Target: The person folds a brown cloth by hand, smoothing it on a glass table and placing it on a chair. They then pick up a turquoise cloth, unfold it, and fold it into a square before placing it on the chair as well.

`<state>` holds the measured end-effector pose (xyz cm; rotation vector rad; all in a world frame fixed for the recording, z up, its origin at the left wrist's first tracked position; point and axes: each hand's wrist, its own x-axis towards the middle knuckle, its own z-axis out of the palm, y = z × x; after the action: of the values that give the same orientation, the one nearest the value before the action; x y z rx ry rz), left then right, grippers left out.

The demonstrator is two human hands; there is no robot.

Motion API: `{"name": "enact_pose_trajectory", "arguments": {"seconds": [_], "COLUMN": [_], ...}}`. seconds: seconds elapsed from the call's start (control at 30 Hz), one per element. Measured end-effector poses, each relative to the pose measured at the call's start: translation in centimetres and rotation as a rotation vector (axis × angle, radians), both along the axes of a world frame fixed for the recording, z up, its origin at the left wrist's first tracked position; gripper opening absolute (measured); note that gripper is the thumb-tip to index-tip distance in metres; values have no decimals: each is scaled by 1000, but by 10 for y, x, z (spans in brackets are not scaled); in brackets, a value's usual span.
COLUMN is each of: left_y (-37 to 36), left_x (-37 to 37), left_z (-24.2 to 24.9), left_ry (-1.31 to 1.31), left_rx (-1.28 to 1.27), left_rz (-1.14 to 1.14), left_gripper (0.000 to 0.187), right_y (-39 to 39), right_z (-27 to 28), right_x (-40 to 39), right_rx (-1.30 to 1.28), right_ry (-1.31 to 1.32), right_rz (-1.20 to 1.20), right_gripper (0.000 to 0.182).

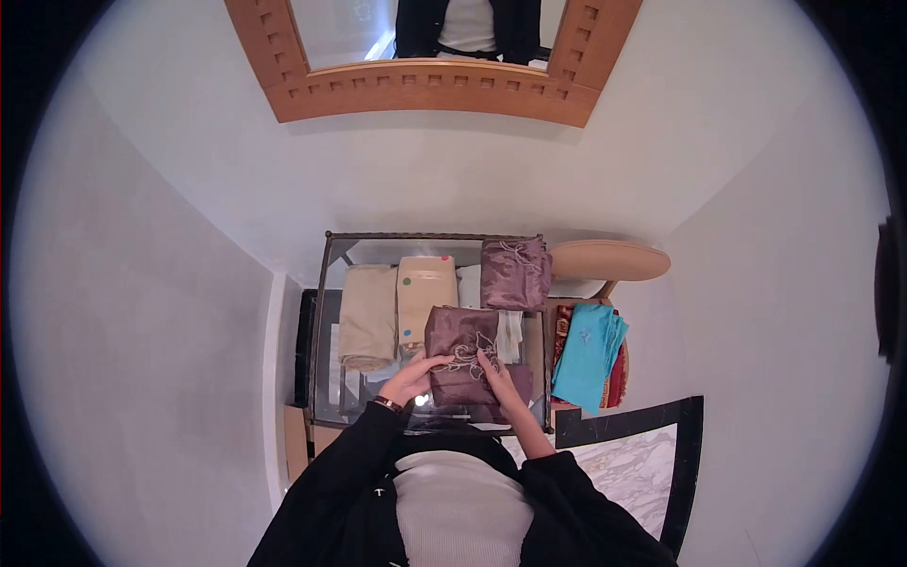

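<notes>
Between my two hands is a folded purple satin cloth (460,331) with pale curling embroidery, held over the front of a glass-topped table (364,402). My left hand (411,378) grips its left edge, thumb on top and the other fingers partly hidden. On the right edge, my right hand (501,381) has its thumb on the face of the cloth, with its fingers mostly underneath. A similar folded purple cloth (515,274) lies at the table's back right. Behind my left hand are a folded beige cloth (368,317) and a cream folded item with coloured dots (427,283).
To the right, a chair (609,260) with a tan back carries a folded turquoise cloth (590,359) over a red patterned cloth (619,373). A wood-framed mirror (430,94) hangs on the wall ahead. White folded cloth (510,337) shows beside the held bundle.
</notes>
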<state>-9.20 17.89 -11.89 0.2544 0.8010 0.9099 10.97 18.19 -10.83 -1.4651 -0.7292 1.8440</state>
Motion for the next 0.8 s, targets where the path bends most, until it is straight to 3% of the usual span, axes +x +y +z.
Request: {"name": "enact_pose_trajectory", "arguments": {"seconds": [0.03, 0.13, 0.23, 0.33, 0.47, 0.6, 0.63, 0.73, 0.77, 0.8], "left_y": [1, 5, 7, 2, -15, -37, -43, -58, -62, -63], "left_x": [-1, 5, 11, 1, -14, -23, -26, -36, -39, -40], "left_z": [5, 29, 64, 64, 43, 24, 21, 14, 12, 12], "left_ry": [-26, -29, 122, 372, 563, 666, 664, 728, 760, 769], "left_rx": [29, 96, 227, 420, 411, 370, 352, 307, 293, 273], "left_rz": [0, 40, 86, 10, -95, -103, -101, -81, -74, -63], "left_gripper": [43, 45, 46, 47, 45, 40, 39, 37, 36, 36], "right_y": [8, 32, 76, 143, 202, 226, 235, 228, 223, 216], "right_z": [18, 29, 31, 49, 10, -47, -59, -43, -21, 1], "right_x": [6, 22, 30, 50, 74, 86, 90, 73, 65, 54], "right_rx": [-109, 48, 444, 690, 583, 684, 712, 594, 425, 465], "right_ry": [104, -75, -229, -33, -176, -442, -527, -1007, -1051, -1175], "right_rz": [70, 306, 290, 51, -31, 11, 65, 55, 91, 38], "right_gripper": [63, 58, 50, 45, 40, 40, 49, 60, 74, 74]}}
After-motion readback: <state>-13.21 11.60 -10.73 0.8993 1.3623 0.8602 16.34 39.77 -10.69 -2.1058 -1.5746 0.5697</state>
